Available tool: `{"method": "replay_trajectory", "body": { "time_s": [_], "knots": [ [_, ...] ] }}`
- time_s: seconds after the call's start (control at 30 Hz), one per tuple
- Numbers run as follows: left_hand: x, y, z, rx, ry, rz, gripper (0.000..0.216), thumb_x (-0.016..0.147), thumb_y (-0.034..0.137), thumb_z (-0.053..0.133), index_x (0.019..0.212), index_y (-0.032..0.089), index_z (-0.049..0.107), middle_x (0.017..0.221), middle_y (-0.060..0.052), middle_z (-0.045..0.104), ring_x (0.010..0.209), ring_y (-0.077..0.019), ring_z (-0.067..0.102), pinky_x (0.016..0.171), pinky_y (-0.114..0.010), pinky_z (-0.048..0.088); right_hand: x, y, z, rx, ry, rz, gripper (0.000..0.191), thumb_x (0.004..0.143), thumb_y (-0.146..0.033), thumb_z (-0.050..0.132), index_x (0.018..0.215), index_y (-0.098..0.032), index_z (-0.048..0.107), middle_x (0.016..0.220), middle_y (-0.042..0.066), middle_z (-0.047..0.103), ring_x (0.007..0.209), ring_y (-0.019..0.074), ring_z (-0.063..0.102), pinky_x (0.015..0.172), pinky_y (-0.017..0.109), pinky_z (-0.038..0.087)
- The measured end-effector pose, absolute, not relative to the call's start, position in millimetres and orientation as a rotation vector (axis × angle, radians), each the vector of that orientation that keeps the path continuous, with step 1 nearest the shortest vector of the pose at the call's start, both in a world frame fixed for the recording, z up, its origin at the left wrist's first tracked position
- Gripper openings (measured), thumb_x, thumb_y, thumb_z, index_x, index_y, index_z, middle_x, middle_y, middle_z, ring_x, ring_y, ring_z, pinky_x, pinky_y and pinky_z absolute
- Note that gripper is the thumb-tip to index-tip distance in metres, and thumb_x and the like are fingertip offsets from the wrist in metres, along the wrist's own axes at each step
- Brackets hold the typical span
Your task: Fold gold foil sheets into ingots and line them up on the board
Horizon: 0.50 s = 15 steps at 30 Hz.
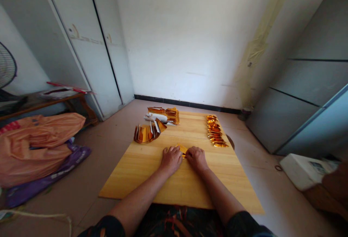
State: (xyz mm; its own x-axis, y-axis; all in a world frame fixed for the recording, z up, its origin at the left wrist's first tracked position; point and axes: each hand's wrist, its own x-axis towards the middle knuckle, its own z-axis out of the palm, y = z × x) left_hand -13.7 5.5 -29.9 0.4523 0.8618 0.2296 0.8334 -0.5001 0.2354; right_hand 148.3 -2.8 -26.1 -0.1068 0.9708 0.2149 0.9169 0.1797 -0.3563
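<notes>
My left hand [172, 158] rests on the wooden table, its curled fingers pressed on a small sheet of gold foil paper [182, 149]. From the other side my right hand [197, 157] pinches the same sheet, thumb and fingers together. Most of the sheet is hidden under my fingers, and its exact fold cannot be made out. To the right stands a row of folded gold foil pieces [214, 132]. A fanned stack of gold foil sheets [145, 133] lies at the left edge, with another pile of gold sheets [172, 113] behind it.
The wooden table [130, 179] stands before a white wall. Beside the far pile lies a white wrapper [156, 116]. On the left floor are an orange bag [40, 142] and a purple bag [54, 177]. A white foam box [304, 171] sits at right, near a grey refrigerator [293, 95].
</notes>
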Motion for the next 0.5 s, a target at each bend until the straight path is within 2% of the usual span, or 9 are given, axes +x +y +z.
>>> {"method": "replay_trajectory", "body": {
  "time_s": [0.23,0.5],
  "knots": [
    [-13.5,6.2,-33.5,2.599,1.554,0.517,0.029,0.087,0.023,0.047,0.115,0.019,0.050,0.121,-0.008,0.059,0.110,-0.0234,0.050,0.093,-0.043,0.032,148.3,-2.8,-28.5,-1.787,-2.049,0.198,0.007,0.082,-0.025,0.059,0.080,-0.021,0.064,0.086,0.001,0.065,0.084,0.0152,0.055,0.076,0.025,0.030],
    [-10.7,1.9,-26.1,2.545,1.590,0.494,0.025,0.089,0.023,0.044,0.113,0.020,0.050,0.112,-0.008,0.062,0.106,-0.0223,0.052,0.091,-0.041,0.032,146.1,-3.4,-26.1,-1.801,-2.016,0.238,0.004,0.081,-0.024,0.060,0.081,-0.021,0.063,0.086,0.000,0.066,0.086,0.0154,0.055,0.078,0.026,0.030]
  ]
}}
